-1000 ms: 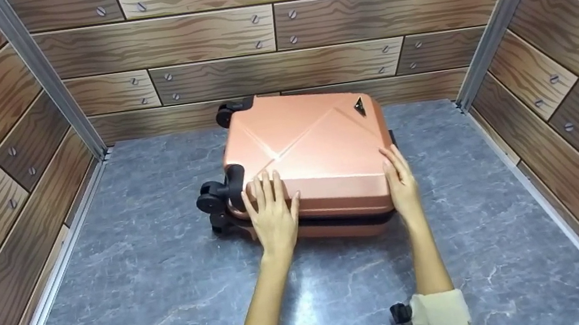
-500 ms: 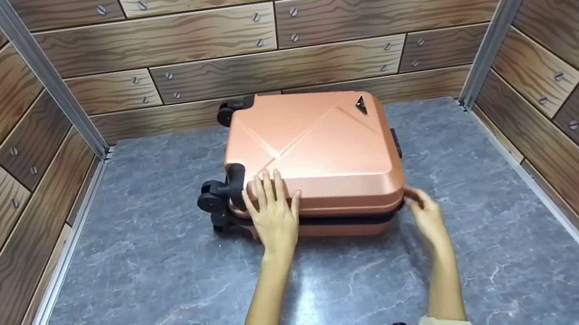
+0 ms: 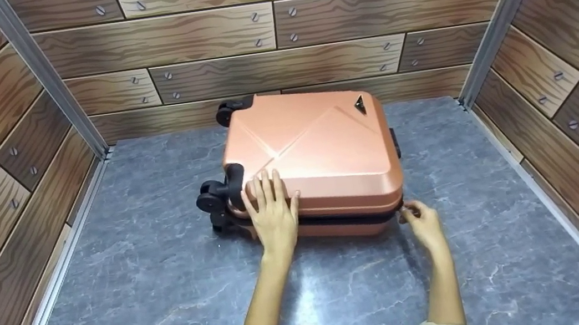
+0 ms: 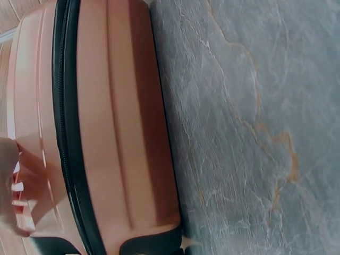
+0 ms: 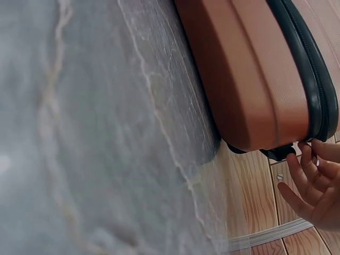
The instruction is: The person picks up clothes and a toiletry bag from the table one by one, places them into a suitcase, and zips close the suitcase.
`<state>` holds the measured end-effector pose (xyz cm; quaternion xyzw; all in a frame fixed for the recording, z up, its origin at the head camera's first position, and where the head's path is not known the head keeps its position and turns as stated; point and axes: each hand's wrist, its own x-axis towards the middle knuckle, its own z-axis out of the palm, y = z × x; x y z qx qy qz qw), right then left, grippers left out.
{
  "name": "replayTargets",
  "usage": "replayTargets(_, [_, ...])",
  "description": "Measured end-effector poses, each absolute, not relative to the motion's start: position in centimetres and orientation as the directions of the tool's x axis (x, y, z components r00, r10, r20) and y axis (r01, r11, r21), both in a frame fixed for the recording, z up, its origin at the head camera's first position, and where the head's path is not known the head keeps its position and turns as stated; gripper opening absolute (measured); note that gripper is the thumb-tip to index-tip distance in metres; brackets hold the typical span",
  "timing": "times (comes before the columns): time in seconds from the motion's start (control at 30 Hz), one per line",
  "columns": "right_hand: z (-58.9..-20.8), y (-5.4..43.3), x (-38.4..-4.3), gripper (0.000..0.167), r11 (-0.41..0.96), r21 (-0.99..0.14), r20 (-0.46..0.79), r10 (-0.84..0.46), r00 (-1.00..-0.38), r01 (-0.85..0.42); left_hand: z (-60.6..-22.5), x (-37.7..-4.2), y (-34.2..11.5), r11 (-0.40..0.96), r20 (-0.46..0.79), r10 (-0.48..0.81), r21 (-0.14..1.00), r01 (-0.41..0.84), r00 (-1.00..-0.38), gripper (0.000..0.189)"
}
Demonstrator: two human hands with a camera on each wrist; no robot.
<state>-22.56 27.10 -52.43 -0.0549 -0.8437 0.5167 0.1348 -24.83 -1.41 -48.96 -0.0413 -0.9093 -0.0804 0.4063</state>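
A rose-gold hard-shell suitcase (image 3: pixel 314 137) lies flat on the floor, its black wheels (image 3: pixel 212 198) pointing left. Around its side runs a black zipper (image 4: pixel 62 106). My left hand (image 3: pixel 273 220) rests with straight fingers on the near upper edge, close to the wheel corner. At the near right corner, my right hand (image 3: pixel 425 225) pinches with thumb and forefinger right at the zipper's end. The right wrist view has this hand (image 5: pixel 319 183) with its other fingers loosely bent; the zipper pull itself is mostly hidden between the fingertips.
Grey marbled flooring (image 3: pixel 144 293) surrounds the suitcase. Wood-patterned panels (image 3: pixel 277 69) wall in the back and both sides, with metal strips (image 3: pixel 46 77) at the corners. A black handle (image 3: pixel 395 143) juts from the suitcase's right side.
My right hand has left the suitcase's right upper edge, moved down and outward round the near right corner, and now pinches at the zipper. The left hand and suitcase stay in place.
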Motion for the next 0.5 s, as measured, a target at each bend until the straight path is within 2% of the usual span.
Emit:
replayTargets(0.13, [-52.1, 27.2, -22.3, 0.017, 0.575, -0.818, 0.171, 0.213, -0.962, -0.018, -48.6, -24.7, -0.6, 0.985, 0.680, -0.009, 0.132, 0.110, -0.733, 0.068])
replayTargets(0.27, [-51.8, 27.4, -22.3, 0.016, 0.643, -0.765, 0.154, 0.151, -0.977, -0.021, -48.3, -24.4, 1.3, 0.988, 0.631, 0.076, 0.056, 0.143, -0.772, 0.081])
replayTargets(0.37, [-51.5, 27.5, -22.4, 0.017, 0.653, -0.757, 0.133, 0.098, -0.986, -0.037, -48.0, -24.4, 3.3, 0.968, 0.629, 0.214, -0.034, 0.249, -0.748, 0.086])
replayTargets(0.5, [-51.2, 27.6, -22.5, 0.017, 0.663, -0.747, 0.126, 0.063, -0.990, -0.053, -47.3, -25.3, 5.6, 0.920, 0.640, 0.356, -0.114, 0.374, -0.681, 0.089])
